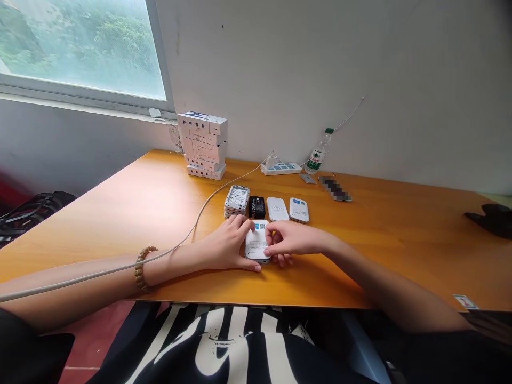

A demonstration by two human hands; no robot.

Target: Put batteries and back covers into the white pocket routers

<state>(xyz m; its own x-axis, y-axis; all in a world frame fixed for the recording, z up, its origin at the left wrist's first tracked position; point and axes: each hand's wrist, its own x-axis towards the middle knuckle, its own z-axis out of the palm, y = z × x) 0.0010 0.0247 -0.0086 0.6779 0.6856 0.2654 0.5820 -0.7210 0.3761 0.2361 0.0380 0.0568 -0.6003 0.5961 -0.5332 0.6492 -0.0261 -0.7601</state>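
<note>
A small white device [256, 244] with a blue-and-white label lies flat near the front edge of the orange table [400, 240]. My left hand [226, 245] curls round its left side, thumb at its lower corner and fingers at its top. My right hand [288, 241] pinches at its right edge with thumb and forefinger. Just behind stand a short stack of similar devices [237, 200], a black battery [256, 207] and two white covers [277, 209] [299, 210].
A stack of white boxes [204, 144] stands at the back by the window. A power strip [281, 168], a water bottle [318, 155] and a white cable [192, 229] running over my left arm lie on the table. A dark object [491, 218] sits far right.
</note>
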